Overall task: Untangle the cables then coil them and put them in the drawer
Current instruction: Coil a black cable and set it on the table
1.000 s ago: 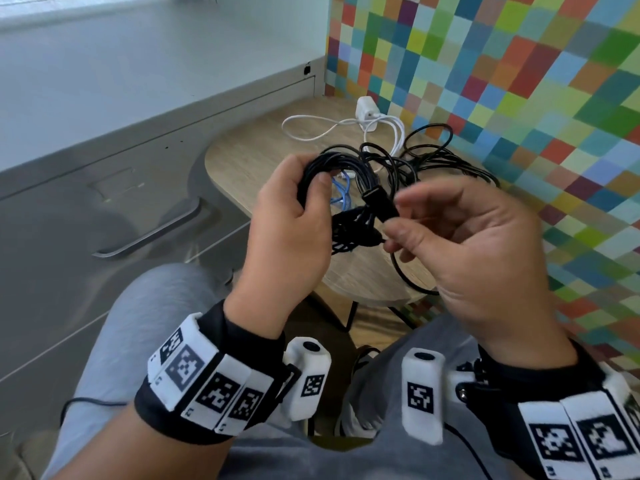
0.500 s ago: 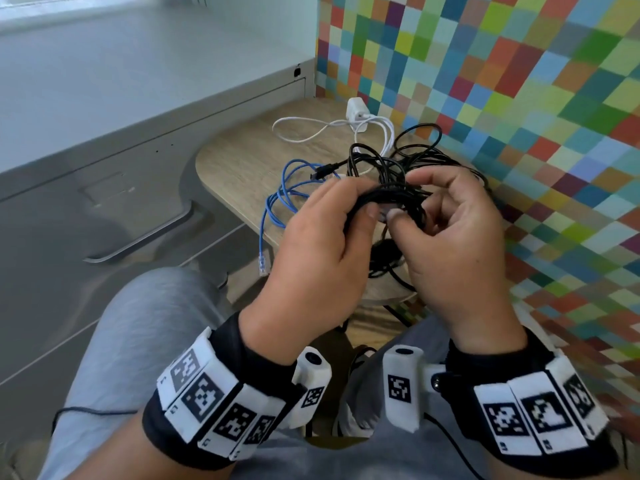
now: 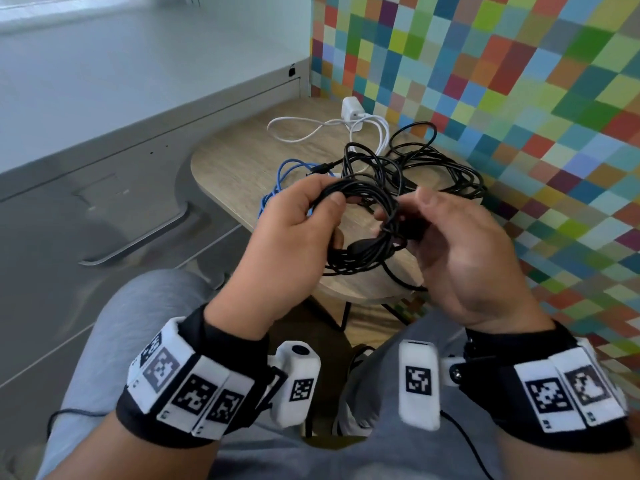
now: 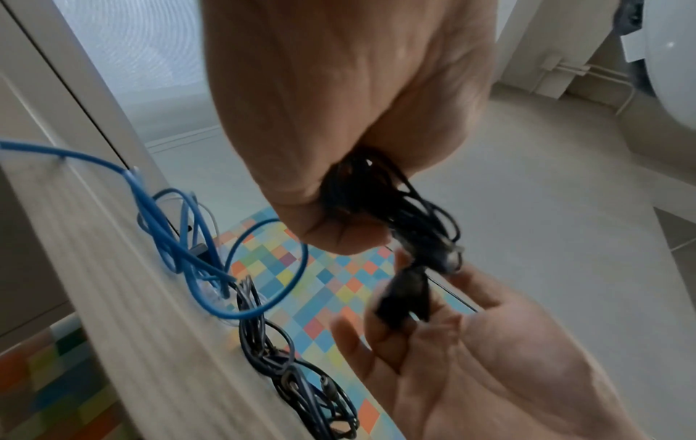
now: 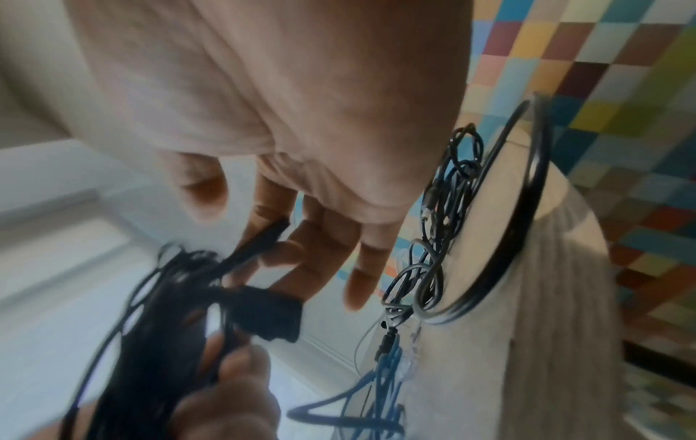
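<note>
Small round wooden table (image 3: 242,157), pale grain, on thin dark legs (image 3: 343,317). Behind and to its right, a wall (image 3: 519,81) of many-coloured squares. To its left, a pale countertop (image 3: 121,74). Grey trousers (image 3: 114,344) along the bottom edge. In the left wrist view, a white rounded object (image 4: 674,59) at top right, too close to identify.
</note>
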Motion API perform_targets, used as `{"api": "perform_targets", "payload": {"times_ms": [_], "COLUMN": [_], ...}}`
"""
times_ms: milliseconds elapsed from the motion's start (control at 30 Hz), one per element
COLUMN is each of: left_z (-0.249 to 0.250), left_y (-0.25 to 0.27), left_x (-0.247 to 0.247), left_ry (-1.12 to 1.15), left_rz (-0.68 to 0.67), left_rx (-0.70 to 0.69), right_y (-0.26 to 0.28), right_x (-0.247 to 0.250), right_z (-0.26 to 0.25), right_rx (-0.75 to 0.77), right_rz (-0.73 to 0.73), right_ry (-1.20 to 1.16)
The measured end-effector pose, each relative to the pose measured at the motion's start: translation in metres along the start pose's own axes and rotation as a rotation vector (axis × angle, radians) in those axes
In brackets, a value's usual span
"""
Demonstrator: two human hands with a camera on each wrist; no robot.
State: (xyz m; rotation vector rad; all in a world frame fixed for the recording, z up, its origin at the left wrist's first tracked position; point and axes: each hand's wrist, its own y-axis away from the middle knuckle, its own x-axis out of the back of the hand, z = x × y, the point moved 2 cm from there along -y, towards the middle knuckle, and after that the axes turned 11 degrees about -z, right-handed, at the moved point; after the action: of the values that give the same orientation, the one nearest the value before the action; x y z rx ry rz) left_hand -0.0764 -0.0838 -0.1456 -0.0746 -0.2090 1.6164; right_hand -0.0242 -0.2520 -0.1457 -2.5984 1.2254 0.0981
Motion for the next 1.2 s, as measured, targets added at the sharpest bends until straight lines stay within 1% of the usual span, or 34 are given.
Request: {"api": "perform_targets", "payload": {"times_ms": [67, 167, 233, 333, 433, 567, 767, 933, 1200], "left_z": [-0.001, -0.001, 0.0, 0.002, 0.002, 0.002, 0.001, 0.001, -0.002], "left_y": [-0.001, -0.001, -0.001, -0.002, -0.003, -0.004, -0.002, -0.001, -0.001], "left_x": [0.006, 0.009, 0.01, 0.012, 0.014, 0.015, 0.014, 0.009, 0.009], "left_ry": [0.062, 0.1, 0.104, 0.09, 0.087, 0.114, 0.149, 0.123, 0.116], "left_rz": [-0.001, -0.017, -0.029, -0.02, 0.032, 0.072, 0.035, -0.013, -0.03], "left_rx": [0.001, -0.01, -0.018, -0.021, 0.0, 0.007, 0.013, 0.014, 0.034], "right_y": [0.0, 0.0, -0.001, -0.004, -0.006, -0.007, -0.007, -0.008, -0.008], "right_x": [0.008, 0.012, 0.012, 0.017, 0.02, 0.016, 0.011, 0.0, -0.005], "right_z": [0.001, 0.003, 0.004, 0.006, 0.006, 0.009, 0.016, 0.016, 0.015], "right_rx": [-0.015, 0.006, 0.04, 0.115, 0.151, 0.16, 0.014, -0.03, -0.1], "right_rz": [-0.015, -0.045, -0.027, 0.1, 0.208, 0.274, 0.245, 0.169, 0.14], "right_ry": [-0.081, -0.074, -0.067, -0.047, -0.048, -0.032, 0.011, 0.009, -0.095]}}
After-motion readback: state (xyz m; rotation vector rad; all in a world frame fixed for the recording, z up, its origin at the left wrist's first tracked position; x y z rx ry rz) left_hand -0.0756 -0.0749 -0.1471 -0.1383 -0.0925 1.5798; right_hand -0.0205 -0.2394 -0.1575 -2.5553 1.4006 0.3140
